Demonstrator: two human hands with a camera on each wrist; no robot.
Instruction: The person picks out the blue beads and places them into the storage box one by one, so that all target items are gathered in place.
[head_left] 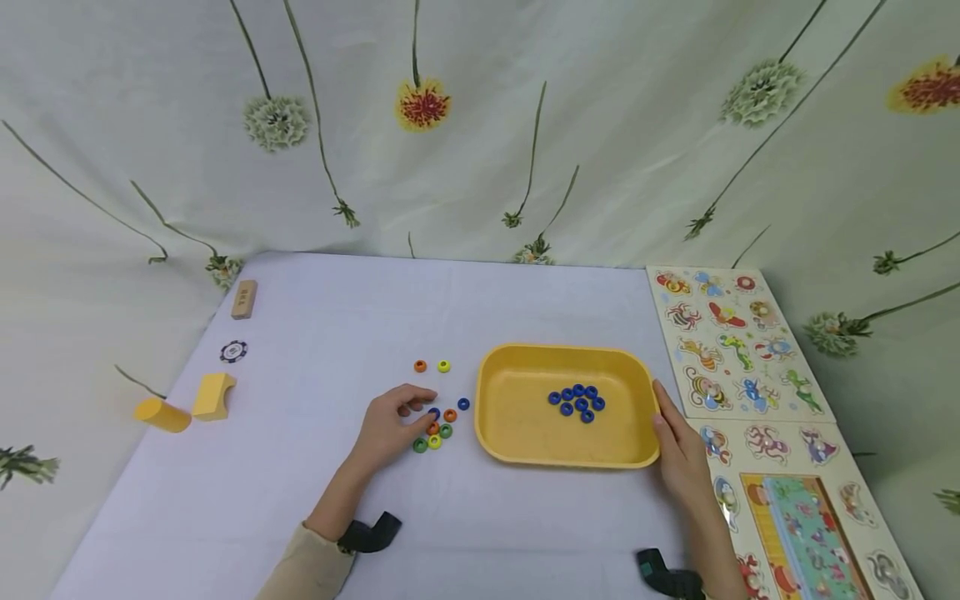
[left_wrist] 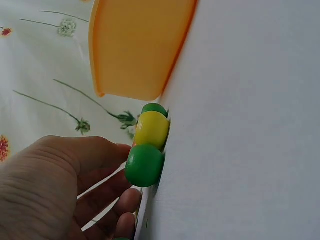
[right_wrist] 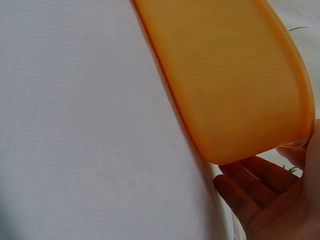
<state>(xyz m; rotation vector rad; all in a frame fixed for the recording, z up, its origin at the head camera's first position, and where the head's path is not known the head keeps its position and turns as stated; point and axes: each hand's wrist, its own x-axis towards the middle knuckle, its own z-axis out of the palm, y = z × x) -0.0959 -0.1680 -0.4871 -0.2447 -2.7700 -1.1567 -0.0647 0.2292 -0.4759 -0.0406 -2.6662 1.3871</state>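
Note:
A small cluster of orange, green, yellow and blue ring beads lies left of the yellow tray (head_left: 525,454). My left hand (head_left: 390,425) is over this cluster, thumb and index finger apart on either side of a blue bead (head_left: 434,412). In the left wrist view, a green bead (left_wrist: 144,166) and a yellow bead (left_wrist: 152,128) partly hide the thumb tip. My right hand (head_left: 681,450) holds the tray's right end, its thumb at the rim and its fingers against the outer wall (right_wrist: 250,135). Several blue beads (head_left: 581,405) lie inside the tray.
An orange bead (head_left: 420,366) and a yellow bead (head_left: 444,366) lie behind the cluster. Picture puzzle boards (head_left: 738,346) line the right side. At the left are a wooden block (head_left: 243,299), a poker chip (head_left: 233,351), a yellow notched block (head_left: 212,397) and a yellow cylinder (head_left: 162,415).

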